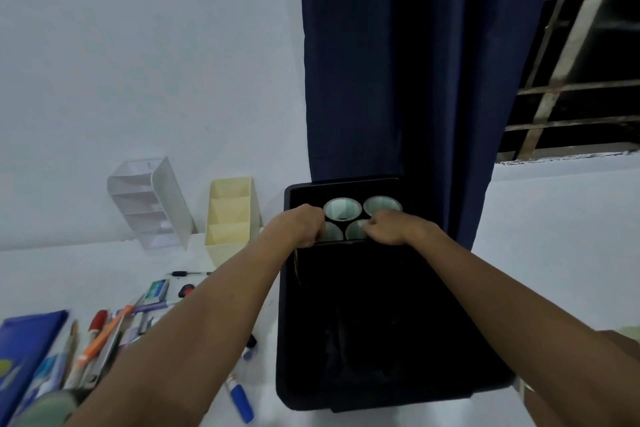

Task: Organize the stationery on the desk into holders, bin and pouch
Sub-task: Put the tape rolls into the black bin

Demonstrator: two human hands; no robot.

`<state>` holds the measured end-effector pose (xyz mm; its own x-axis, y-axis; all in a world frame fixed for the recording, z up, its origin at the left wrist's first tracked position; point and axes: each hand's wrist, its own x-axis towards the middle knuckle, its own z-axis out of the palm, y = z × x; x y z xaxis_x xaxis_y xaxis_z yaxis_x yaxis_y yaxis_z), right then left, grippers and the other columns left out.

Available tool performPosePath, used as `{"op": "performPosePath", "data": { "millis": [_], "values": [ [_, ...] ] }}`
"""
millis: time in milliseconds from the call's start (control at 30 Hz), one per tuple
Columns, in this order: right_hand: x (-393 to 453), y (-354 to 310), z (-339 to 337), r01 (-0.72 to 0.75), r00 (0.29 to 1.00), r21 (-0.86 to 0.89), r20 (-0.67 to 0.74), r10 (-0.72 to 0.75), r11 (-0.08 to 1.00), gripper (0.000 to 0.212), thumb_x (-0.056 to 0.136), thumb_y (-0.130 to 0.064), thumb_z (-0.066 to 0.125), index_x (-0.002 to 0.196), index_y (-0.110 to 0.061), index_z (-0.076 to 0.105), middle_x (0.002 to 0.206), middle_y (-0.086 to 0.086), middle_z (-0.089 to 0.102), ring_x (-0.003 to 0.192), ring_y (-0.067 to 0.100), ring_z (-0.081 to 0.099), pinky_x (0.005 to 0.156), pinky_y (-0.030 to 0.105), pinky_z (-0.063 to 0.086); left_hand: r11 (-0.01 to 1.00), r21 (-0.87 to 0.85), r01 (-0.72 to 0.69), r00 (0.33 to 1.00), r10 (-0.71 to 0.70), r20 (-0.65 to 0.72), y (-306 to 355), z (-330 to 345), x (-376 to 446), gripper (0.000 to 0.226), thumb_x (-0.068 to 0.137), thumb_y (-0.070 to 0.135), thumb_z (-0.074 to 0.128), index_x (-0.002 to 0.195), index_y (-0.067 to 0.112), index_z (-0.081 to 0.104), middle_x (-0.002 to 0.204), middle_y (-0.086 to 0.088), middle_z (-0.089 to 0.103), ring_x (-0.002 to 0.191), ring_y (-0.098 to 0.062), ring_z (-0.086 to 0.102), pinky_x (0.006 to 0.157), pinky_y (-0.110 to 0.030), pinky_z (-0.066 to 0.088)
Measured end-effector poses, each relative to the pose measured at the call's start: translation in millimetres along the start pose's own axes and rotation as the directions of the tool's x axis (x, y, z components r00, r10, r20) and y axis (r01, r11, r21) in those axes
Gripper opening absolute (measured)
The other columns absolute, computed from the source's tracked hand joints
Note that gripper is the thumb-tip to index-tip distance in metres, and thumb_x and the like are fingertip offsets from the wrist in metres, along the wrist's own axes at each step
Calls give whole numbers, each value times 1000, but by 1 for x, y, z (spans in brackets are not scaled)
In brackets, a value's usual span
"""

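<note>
Black bin on white desk by curtain.

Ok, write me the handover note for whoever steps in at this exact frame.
Left hand and right hand: both closed on the black multi-tube pen holder, which sits inside the black bin.
Clear tiered holder and cream divided holder stand by the wall; no contents visible in either.
Pens and markers, the blue-capped marker and the blue pouch lie loose on the desk.
Done: no sorting visible yet. Left: nearly everything.
</note>
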<state>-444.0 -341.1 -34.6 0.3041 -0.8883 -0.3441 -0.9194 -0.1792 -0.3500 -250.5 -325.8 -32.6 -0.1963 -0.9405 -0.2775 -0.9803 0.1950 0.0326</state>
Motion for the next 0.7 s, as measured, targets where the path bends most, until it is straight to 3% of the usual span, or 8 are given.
{"op": "performPosePath", "data": {
  "millis": [67,167,300,400,567,700],
  "values": [
    [0,-2,1,32,996,-12,-81,-33,999,33,95,-35,39,105,-11,60,100,5,60,93,21,59,74,30,42,1000,-9,-8,999,8,-38,-1,2,-2,36,81,-3,50,109,9,70,106,-9,68,95,-26,66,78,-32,56],
    [0,-15,-1,118,967,-89,-215,-135,989,25,93,-27,41,85,-12,59,86,1,55,82,20,58,70,30,43,998,-68,-11,991,2,-135,-5,-3,-14,40,84,-2,49,116,12,67,114,-9,66,102,-28,64,86,-35,54],
    [-7,-60,5,290,929,-56,-224,-295,955,26,90,-22,45,68,-19,58,78,0,59,70,17,59,62,29,45,993,-116,4,956,-38,-291,-24,-18,-51,33,87,5,51,114,12,68,115,-7,67,108,-26,60,93,-30,48],
    [-13,-101,19,417,890,-38,-186,-416,908,25,86,-21,47,67,-17,62,79,0,63,72,20,61,67,34,51,982,-159,103,942,-147,-300,-53,-24,-89,33,89,12,56,121,14,64,122,-6,63,113,-23,58,95,-26,42],
    [-26,-172,51,620,782,-60,-32,-622,782,27,90,-19,51,102,-7,72,105,8,70,97,22,63,91,34,50,922,-212,325,894,-372,-250,-107,-17,-175,39,87,9,54,124,15,62,125,-6,62,115,-23,56,97,-28,42],
    [-40,-218,78,730,683,-45,87,-725,682,27,92,-18,53,109,-5,69,113,8,68,102,22,62,90,32,50,803,-239,545,798,-585,-146,-148,8,-241,37,87,16,56,124,20,61,125,-5,59,115,-23,54,97,-31,42]
  ]
}}
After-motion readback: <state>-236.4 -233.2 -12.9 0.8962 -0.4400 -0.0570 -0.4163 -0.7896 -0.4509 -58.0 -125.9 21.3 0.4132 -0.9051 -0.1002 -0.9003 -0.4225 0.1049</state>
